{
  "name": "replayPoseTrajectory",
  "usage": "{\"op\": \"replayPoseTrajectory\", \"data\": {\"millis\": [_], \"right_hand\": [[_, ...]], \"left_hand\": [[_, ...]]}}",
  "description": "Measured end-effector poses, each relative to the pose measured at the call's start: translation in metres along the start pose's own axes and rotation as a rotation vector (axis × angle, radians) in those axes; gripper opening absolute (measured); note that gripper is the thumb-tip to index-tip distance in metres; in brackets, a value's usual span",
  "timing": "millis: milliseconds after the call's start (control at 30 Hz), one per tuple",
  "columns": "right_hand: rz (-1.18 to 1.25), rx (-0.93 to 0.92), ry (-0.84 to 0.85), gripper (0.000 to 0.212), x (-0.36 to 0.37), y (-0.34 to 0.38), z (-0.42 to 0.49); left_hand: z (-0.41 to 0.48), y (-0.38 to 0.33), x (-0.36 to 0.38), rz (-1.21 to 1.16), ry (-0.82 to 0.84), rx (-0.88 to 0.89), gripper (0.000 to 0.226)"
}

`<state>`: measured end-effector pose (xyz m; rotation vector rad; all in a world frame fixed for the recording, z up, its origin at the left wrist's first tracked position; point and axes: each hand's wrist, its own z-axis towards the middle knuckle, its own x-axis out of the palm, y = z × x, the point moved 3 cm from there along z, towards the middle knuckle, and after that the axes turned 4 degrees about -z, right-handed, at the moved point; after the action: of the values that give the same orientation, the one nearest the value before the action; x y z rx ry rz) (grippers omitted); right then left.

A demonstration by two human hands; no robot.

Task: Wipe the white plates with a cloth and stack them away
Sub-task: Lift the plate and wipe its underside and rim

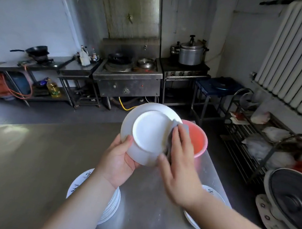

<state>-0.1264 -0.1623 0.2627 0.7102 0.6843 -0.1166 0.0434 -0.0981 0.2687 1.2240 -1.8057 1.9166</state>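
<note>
grey cloth on plate underside

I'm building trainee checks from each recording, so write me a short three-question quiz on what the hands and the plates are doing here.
1. True or false: the round white ceramic plate shows its underside to the camera.
2. Which presses the grey cloth against that plate? A) the left hand B) the right hand C) neither
3. How many stacks of white plates rest on the stainless steel table?
Key: 1 true; 2 B; 3 two, one under each forearm.
</note>
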Motion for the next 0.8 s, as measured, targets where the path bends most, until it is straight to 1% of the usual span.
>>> {"op": "replayPoseTrajectory", "data": {"millis": [67, 100, 233, 300, 367, 400, 467, 533, 567, 633, 700, 733, 800], "right_hand": [[-0.028, -0.001, 0.059, 0.081, 0.017, 0.004, -0.018], [-0.038, 0.013, 0.060, 0.081, 0.017, 0.001, -0.013], [-0.101, 0.080, -0.045, 0.074, -0.001, -0.015, 0.033], [-0.091, 0.069, -0.100, 0.073, 0.009, -0.006, 0.026], [0.018, 0.096, -0.120, 0.075, 0.026, 0.007, 0.004], [0.097, 0.115, -0.147, 0.073, 0.030, 0.010, -0.003], [0.238, 0.169, -0.259, 0.061, 0.015, 0.002, 0.007], [0.285, 0.196, -0.378, 0.045, -0.014, -0.011, 0.032], [0.290, 0.187, -0.395, 0.039, -0.026, -0.017, 0.044], [0.319, 0.179, -0.308, 0.035, -0.041, -0.025, 0.062], [0.279, 0.178, -0.201, 0.039, -0.041, -0.031, 0.066], [0.217, 0.172, -0.172, 0.044, -0.036, -0.033, 0.062], [0.072, 0.161, -0.129, 0.060, -0.015, -0.031, 0.039]], "left_hand": [[-0.003, 0.008, 0.001, -0.022, -0.006, 0.020, 0.047], [-0.004, 0.011, 0.002, -0.031, -0.004, 0.023, 0.048], [-0.004, 0.012, 0.011, -0.081, 0.011, 0.046, 0.044], [-0.004, 0.012, 0.022, -0.088, 0.026, 0.068, 0.043], [-0.004, 0.014, 0.028, -0.067, 0.054, 0.069, 0.040], [-0.004, 0.015, 0.029, -0.049, 0.072, 0.064, 0.039], [-0.004, 0.013, 0.028, 0.000, 0.122, 0.060, 0.050], [-0.003, 0.005, 0.026, 0.019, 0.142, 0.041, 0.060], [-0.002, 0.001, 0.025, 0.017, 0.134, 0.014, 0.059], [-0.001, -0.005, 0.023, 0.025, 0.131, -0.049, 0.049], [-0.001, -0.004, 0.022, 0.037, 0.138, -0.077, 0.047], [-0.002, -0.001, 0.021, 0.032, 0.132, -0.068, 0.048], [-0.001, 0.007, 0.019, 0.008, 0.100, -0.022, 0.050]]}}
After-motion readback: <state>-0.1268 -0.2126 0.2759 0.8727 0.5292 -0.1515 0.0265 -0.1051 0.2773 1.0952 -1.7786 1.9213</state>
